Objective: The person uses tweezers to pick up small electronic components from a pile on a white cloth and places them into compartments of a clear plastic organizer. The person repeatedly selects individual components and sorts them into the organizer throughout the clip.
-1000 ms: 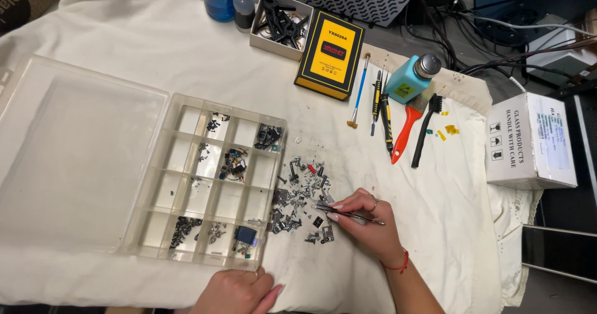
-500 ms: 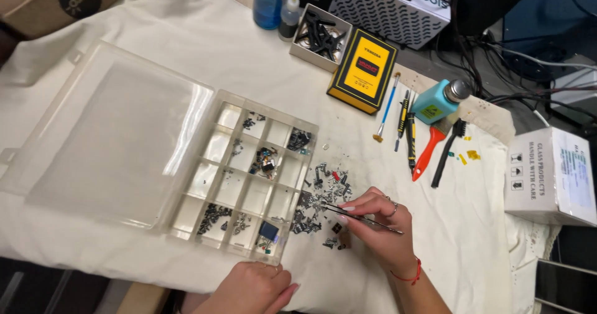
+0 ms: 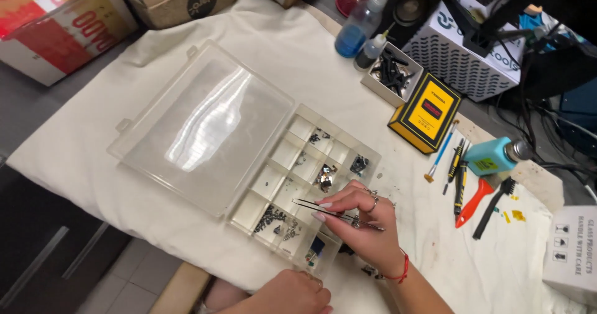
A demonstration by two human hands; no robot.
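- Two cardboard boxes (image 3: 118,6) are seen at the far left edge of the counter (image 3: 81,152), which is draped in a white cloth, well apart from the work.
- Next to the right, the clear lid (image 3: 199,127) of the compartment box (image 3: 298,189) is laid open flat; some cells hold small dark and silvery parts, others look empty.
- At the bottom edge, the left hand (image 3: 289,295) is rested just below the box's near corner; whether anything is held in it cannot be told.
- Thin tweezers (image 3: 323,209) are pinched narrowly in the right hand (image 3: 364,227), their tips held over a middle cell of the box; whether a part is gripped at the tips is too small to tell.
- Sorting of small parts into cells appears to be the step in hand; a steady lowering of the tips into one cell, clear of its walls, is judged to be called for.
- Further right, a yellow and black device (image 3: 426,112), a small tray of black pieces (image 3: 392,74), brushes and screwdrivers (image 3: 457,168), a teal dispenser bottle (image 3: 497,157) and a white carton (image 3: 572,252) are set; none blocks the hand.
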